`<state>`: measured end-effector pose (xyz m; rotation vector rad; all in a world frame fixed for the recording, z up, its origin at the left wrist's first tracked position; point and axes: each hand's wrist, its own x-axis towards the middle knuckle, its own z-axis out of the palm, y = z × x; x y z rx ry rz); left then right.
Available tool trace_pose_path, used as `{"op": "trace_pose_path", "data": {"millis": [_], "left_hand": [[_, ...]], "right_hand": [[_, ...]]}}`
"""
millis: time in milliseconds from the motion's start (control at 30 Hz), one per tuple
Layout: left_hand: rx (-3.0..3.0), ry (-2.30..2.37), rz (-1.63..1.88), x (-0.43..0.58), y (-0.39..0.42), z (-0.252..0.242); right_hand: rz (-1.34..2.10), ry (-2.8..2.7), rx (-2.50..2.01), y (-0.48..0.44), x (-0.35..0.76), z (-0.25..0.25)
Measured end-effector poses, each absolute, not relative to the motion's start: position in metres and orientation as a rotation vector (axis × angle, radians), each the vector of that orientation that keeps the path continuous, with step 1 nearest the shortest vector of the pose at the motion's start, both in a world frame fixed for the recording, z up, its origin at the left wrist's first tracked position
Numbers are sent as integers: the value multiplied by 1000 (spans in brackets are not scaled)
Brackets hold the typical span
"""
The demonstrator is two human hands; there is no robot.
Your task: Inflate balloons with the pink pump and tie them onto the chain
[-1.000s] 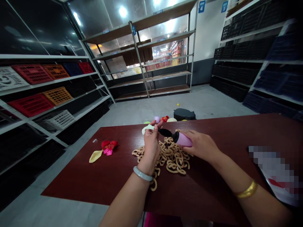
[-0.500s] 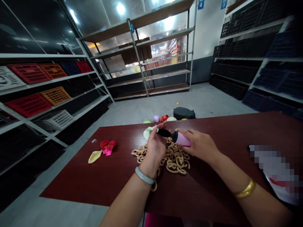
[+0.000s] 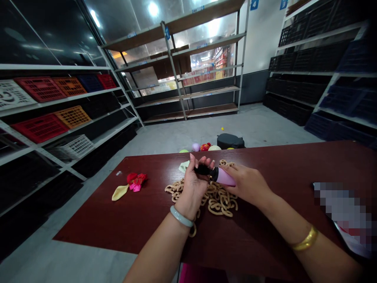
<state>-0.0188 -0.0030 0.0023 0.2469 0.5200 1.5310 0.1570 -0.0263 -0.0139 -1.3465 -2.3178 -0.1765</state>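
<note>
My right hand (image 3: 249, 182) grips the pink body of a small balloon pump (image 3: 224, 177) with a black nozzle. My left hand (image 3: 194, 181) is closed around the black nozzle end, holding a pale green balloon (image 3: 184, 166) against it. Both hands hover over a heap of tan chain links (image 3: 218, 196) on the dark red table (image 3: 123, 220). A jade bangle sits on my left wrist and a gold bangle on my right.
A yellow balloon (image 3: 119, 192) and red and pink balloons (image 3: 136, 180) lie at the table's left. Inflated balloons (image 3: 203, 147) and a dark bag (image 3: 230, 140) lie on the floor beyond. Shelves with crates (image 3: 41, 88) line both sides. A blurred item (image 3: 344, 212) lies at right.
My left hand has slid closer over the pump's nozzle, and the pale green balloon has been drawn in toward it. The right hand has held the pump nearly still.
</note>
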Motion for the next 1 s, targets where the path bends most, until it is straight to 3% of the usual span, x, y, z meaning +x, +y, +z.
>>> {"op": "trace_pose_path", "data": {"millis": [633, 1000], "left_hand": [[380, 435, 1833, -114, 16, 39], [516, 434, 1703, -50, -4, 33]], "right_hand": [[-37, -2445, -1373, -29, 155, -18], [-109, -2433, -1461, -36, 144, -13]]}}
